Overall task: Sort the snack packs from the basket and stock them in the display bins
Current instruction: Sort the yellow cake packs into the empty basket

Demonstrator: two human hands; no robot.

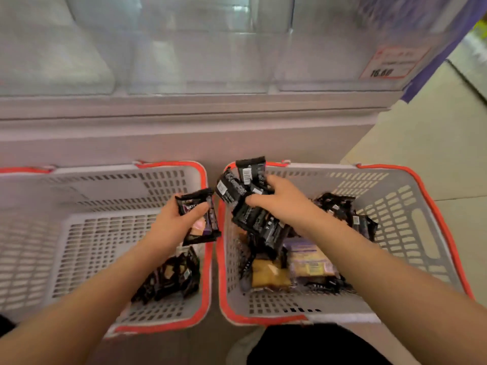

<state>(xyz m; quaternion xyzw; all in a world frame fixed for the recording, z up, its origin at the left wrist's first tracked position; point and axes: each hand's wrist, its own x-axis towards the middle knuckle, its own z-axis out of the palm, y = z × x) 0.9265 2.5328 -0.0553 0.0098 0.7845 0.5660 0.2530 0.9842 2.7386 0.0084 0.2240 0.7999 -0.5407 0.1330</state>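
Sorting black snack packs between two baskets below clear display bins (pixel 200 61).
Right grey red-rimmed plastic basket (pixel 411 206) holds most packs; right hand (pixel 279 201) clutches a black-wrapper bunch (pixel 245 188), left hand (pixel 176 222) pinches one pack (pixel 203 217) over left basket (pixel 79 233). Light, crinkly, slippery; grip mid-body.

pale tiled floor (pixel 411 154), two grey red-rimmed baskets (pixel 411 233) side by side

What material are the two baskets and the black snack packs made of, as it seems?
Baskets: likely moulded plastic, matte grey, red rims; slotted walls suggest it. Black snack packs: probably glossy plastic film; they crinkle and catch light in the right hand.
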